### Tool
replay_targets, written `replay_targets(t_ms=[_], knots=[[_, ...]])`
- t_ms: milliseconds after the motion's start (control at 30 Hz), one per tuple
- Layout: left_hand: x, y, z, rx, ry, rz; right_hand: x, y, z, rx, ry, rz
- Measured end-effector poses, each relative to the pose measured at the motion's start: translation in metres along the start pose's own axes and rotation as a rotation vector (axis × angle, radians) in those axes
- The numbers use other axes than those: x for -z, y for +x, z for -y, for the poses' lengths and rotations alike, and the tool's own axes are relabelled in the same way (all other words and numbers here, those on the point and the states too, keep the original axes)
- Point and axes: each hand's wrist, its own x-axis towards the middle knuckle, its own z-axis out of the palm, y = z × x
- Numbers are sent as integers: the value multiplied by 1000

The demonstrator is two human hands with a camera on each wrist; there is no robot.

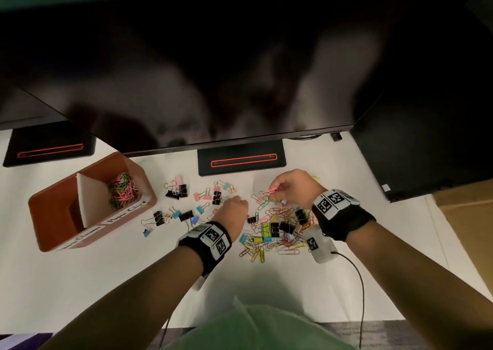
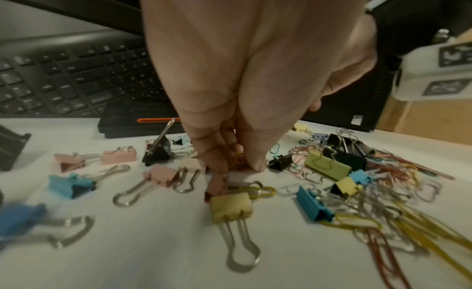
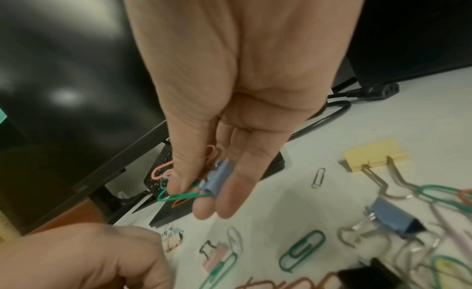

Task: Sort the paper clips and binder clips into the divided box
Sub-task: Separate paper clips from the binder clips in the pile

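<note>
A brown divided box (image 1: 53, 216) stands at the left, with coloured paper clips (image 1: 122, 189) in its far compartment. Loose binder clips (image 1: 184, 213) lie scattered in the middle, and a mixed pile of clips (image 1: 277, 229) lies to the right. My left hand (image 1: 234, 207) reaches down to the table, its fingertips (image 2: 222, 168) pinching a small orange-yellow paper clip (image 2: 239, 159) above a pink binder clip (image 2: 217, 185). My right hand (image 1: 278, 191) is raised over the pile. It pinches a pink paper clip (image 3: 159, 170), a green paper clip (image 3: 184, 197) and a small blue binder clip (image 3: 217, 180).
A dark monitor hangs over the far table, its stand base (image 1: 241, 160) just behind the clips. A keyboard (image 2: 76, 77) lies beyond. A black case (image 1: 416, 147) and cardboard (image 1: 464, 216) are at the right. A cable (image 1: 358, 283) runs from my right wrist.
</note>
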Motion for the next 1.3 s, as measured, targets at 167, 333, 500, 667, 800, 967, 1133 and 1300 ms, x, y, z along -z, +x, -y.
replay_targets(t_ms=[167, 333, 500, 667, 800, 967, 1133, 1300], knots=[[3, -1, 7, -60, 14, 22, -8, -2, 8, -5, 34, -48], [8, 1, 15, -107, 1, 82, -18, -6, 9, 17, -35, -87], [7, -2, 20, -125, -72, 64, -28, -5, 6, 79, -60, -100], [12, -11, 28, -110, -266, -23, -36, -2, 6, 83, 62, -65], [25, -18, 32, -109, -384, -88, -36, 1, 8, 63, 61, -60], [37, -31, 38, -116, -460, -95, -32, 5, 13, 18, 92, -81], [39, -40, 41, -96, -490, -91, -30, 8, 14, 37, 249, -28], [41, -46, 41, -80, -516, -93, -31, 8, 21, 13, 344, 6]])
